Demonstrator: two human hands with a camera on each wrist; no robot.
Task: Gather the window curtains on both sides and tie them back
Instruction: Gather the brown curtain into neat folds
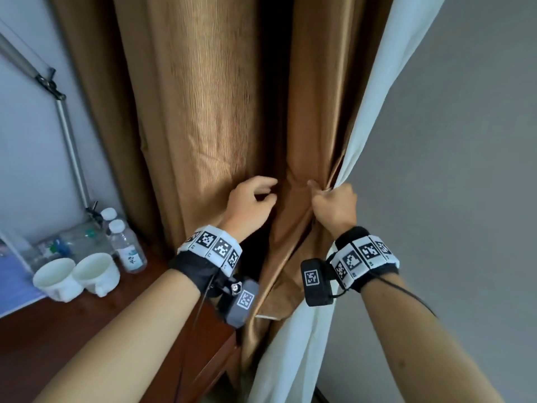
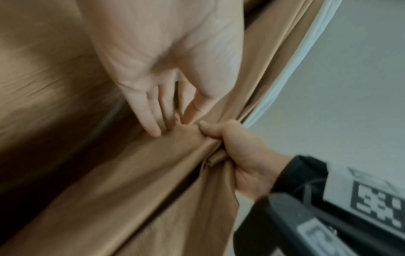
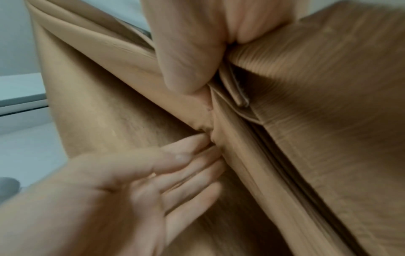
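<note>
A brown curtain [image 1: 209, 112] hangs in folds ahead, with a white sheer curtain [image 1: 386, 82] along its right edge. My right hand [image 1: 331, 202] grips a bunched handful of the brown fabric together with the sheer's edge. In the left wrist view the right hand [image 2: 230, 143] has its thumb over pleats of the brown curtain [image 2: 131, 190]. My left hand [image 1: 255, 196] sits just left of it. Its straight fingers [image 2: 153, 128] touch a fold and hold nothing. The right wrist view shows the left hand [image 3: 197, 164] flat against the curtain [image 3: 328, 86] below the right hand [image 3: 192, 60].
A dark wooden desk [image 1: 87, 321] stands at lower left with two white cups [image 1: 55, 277], plastic water bottles [image 1: 128, 248] and a metal lamp arm [image 1: 69, 141]. A grey wall [image 1: 465, 170] fills the right. A pale window frame [image 3: 22, 104] shows behind the curtain.
</note>
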